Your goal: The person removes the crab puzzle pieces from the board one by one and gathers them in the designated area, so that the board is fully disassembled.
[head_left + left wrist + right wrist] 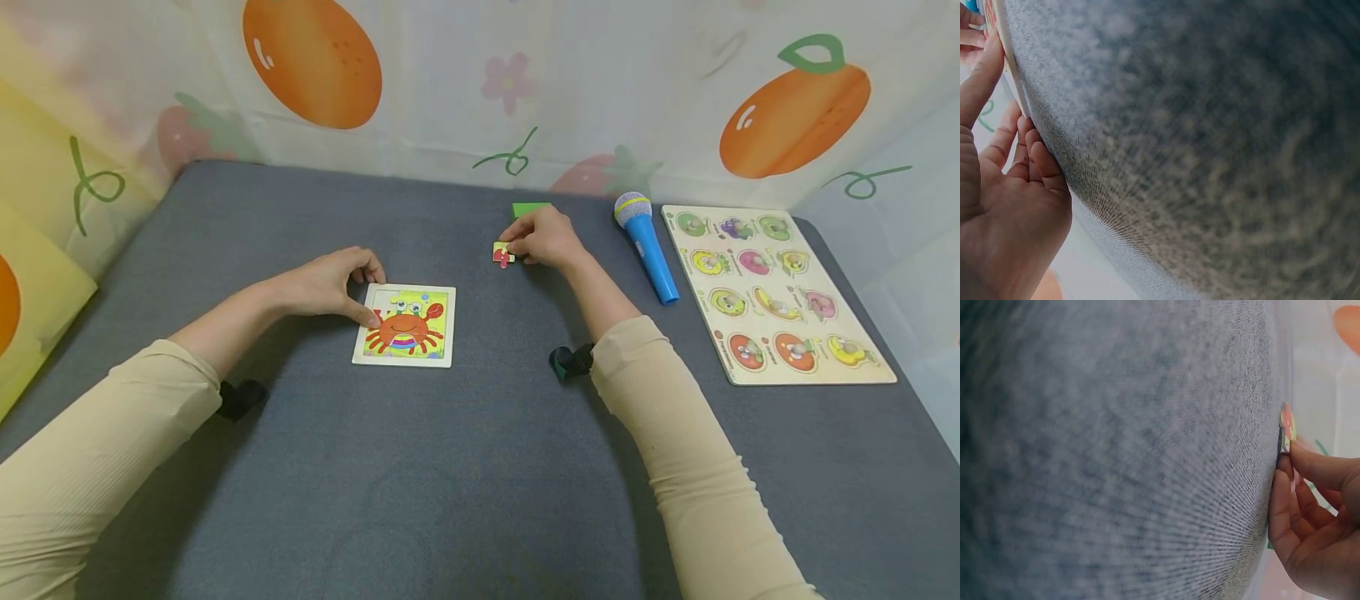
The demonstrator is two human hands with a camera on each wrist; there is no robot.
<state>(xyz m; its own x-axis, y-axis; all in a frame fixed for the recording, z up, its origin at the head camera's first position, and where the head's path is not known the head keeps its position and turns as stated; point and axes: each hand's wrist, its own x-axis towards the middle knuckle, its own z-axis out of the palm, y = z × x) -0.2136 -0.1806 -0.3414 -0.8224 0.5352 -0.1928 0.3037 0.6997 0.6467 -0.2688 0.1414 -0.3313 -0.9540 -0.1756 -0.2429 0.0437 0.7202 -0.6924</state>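
Note:
A square crab jigsaw puzzle in a pale wooden frame lies flat on the table, a bare pale patch showing at its upper left. My left hand grips the frame's left side, thumb on the picture and fingers at the upper-left corner. In the left wrist view the fingers curl against the frame's edge. Farther back and to the right, my right hand pinches a small red and yellow puzzle piece between thumb and fingers. In the right wrist view this piece is tilted close over the cloth.
Behind my right hand, a green block is partly hidden. A blue toy microphone lies to the right, beside a wooden fruit peg board. Grey cloth covers the table, and a fruit-print curtain hangs along its back edge.

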